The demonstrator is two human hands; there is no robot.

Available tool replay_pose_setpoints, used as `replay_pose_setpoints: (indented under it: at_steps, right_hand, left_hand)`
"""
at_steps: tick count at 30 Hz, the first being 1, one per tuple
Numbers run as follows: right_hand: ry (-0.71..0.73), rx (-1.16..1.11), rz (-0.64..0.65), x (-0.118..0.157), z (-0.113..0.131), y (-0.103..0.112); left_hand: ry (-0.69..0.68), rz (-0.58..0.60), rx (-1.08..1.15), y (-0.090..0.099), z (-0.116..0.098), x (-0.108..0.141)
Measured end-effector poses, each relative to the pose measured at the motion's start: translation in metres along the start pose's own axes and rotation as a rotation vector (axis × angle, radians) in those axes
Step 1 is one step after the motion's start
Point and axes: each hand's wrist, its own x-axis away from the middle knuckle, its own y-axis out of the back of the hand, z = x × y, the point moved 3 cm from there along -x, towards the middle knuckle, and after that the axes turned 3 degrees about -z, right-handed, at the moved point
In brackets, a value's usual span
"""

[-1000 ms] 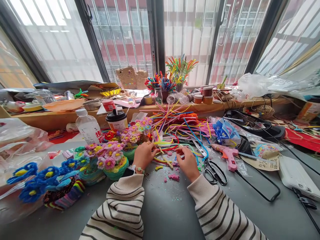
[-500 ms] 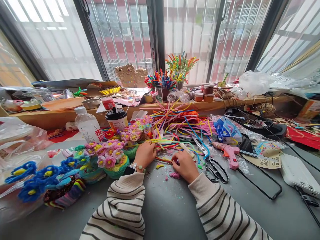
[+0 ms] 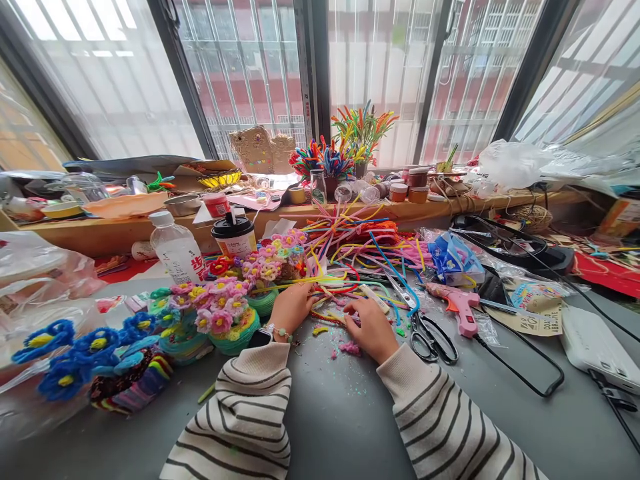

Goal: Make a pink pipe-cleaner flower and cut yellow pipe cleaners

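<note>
My left hand point(image 3: 293, 308), with a beaded bracelet and a dark watch at the wrist, reaches to the near edge of the pipe cleaner pile point(image 3: 345, 253). Its fingers curl inward, and what they hold, if anything, is hidden. My right hand point(image 3: 373, 327) rests on the table with fingers bent and closed at the end of a thin brownish-red pipe cleaner point(image 3: 326, 318), which runs across toward the left hand. Below the hands lie a small yellow scrap point(image 3: 320, 330) and a pink fuzzy scrap point(image 3: 350, 347).
Pink pipe-cleaner flowers point(image 3: 223, 303) and blue ones point(image 3: 95, 347) stand at left, before a water bottle point(image 3: 175, 247) and a lidded cup point(image 3: 234, 237). Scissors point(image 3: 433, 339), a pink glue gun point(image 3: 465, 310) with its cord, and a white power bank point(image 3: 600, 347) lie right.
The fingertips of my left hand have shifted slightly right and up over the pile. My right hand has turned a little, and its fingers now reach further left. A small green piece shows beside the left sleeve.
</note>
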Motion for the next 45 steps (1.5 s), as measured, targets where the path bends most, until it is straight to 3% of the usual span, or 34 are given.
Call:
replay_pose_setpoints:
  at_steps: [6, 16, 20, 24, 30, 34, 38, 45]
  right_hand:
    - [0.019, 0.021, -0.022, -0.001, 0.0, 0.002]
    - [0.053, 0.09, 0.041, 0.002, 0.003, -0.003]
    - [0.151, 0.093, 0.013, -0.003, 0.015, -0.004]
    - [0.279, 0.148, 0.009, -0.015, 0.03, -0.014]
    - [0.229, 0.257, 0.055, -0.029, 0.028, -0.032]
    - [0.164, 0.271, 0.035, -0.03, 0.021, -0.032]
    - [0.105, 0.27, 0.003, -0.029, 0.018, -0.028]
    - [0.048, 0.278, -0.025, -0.027, 0.01, -0.028]
  left_hand:
    - [-0.015, 0.053, 0.005, -0.002, -0.001, 0.001]
    - [-0.045, 0.031, -0.055, -0.001, -0.003, 0.0]
    - [-0.065, 0.01, -0.079, 0.001, -0.004, 0.0]
    - [-0.069, -0.021, -0.094, 0.002, -0.004, 0.0]
    - [-0.069, -0.043, -0.144, 0.008, -0.003, -0.001]
    - [-0.095, -0.145, -0.192, 0.018, -0.006, 0.001]
    - [-0.08, -0.324, -0.188, 0.031, -0.009, 0.006]
    - [0.092, -0.637, -0.106, 0.044, -0.002, 0.015]
